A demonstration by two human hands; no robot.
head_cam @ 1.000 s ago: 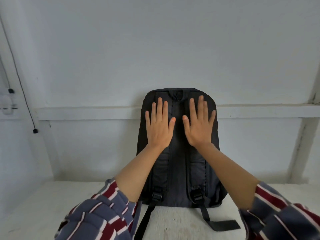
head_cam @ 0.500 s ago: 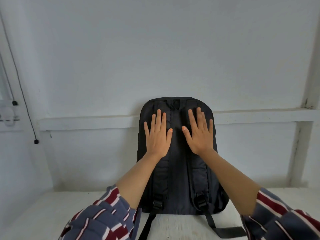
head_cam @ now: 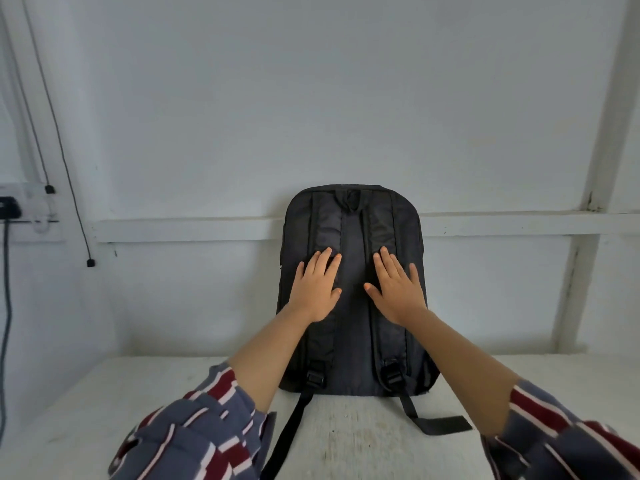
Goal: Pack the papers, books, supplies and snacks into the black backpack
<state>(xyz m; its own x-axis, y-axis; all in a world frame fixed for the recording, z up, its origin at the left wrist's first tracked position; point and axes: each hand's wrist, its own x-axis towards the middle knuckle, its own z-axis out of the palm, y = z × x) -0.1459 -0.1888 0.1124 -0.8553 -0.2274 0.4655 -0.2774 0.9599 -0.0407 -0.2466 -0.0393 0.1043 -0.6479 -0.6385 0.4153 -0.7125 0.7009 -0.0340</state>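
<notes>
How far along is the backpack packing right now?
Done: nothing visible; no papers, books, supplies or snacks are in view. In hand: left hand and right hand rest flat on the upright black backpack, strap side facing the camera. Left: apparently opening it and packing.

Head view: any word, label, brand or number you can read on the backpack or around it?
None can be read.
The black backpack shows its strap side, with no logo or tag text in view; the left hand and right hand lie flat on it and cover part of it.
The wall socket at far left bears no legible marking.
</notes>
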